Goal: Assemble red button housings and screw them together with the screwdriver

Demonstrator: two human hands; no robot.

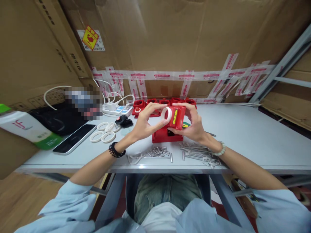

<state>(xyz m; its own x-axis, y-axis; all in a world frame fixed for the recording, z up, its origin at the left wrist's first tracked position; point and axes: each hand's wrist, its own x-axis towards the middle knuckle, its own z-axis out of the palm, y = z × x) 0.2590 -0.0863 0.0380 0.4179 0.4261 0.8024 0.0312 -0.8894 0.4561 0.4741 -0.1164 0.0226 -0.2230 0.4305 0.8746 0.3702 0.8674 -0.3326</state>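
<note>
My left hand [150, 120] pinches a white ring [162, 115] between thumb and fingers, holding it against the left side of a red box-like housing [180, 117] with a yellow label. Fingers and thumb of my right hand [193, 123] are closed round the right side of that housing. Below it on the table rests another red part [160, 135], partly covered by the housing and my hands. Whether the ring sits inside the opening or only touches its edge, I cannot tell.
White rings [108, 137], a black strapped item [124, 121] and a phone [74, 139] lie left. Screws [159, 151] and metal rods [199, 152] lie near the front edge. Red housings [139, 106] and a power strip [118, 110] stand behind; a bottle [29, 127] is far left.
</note>
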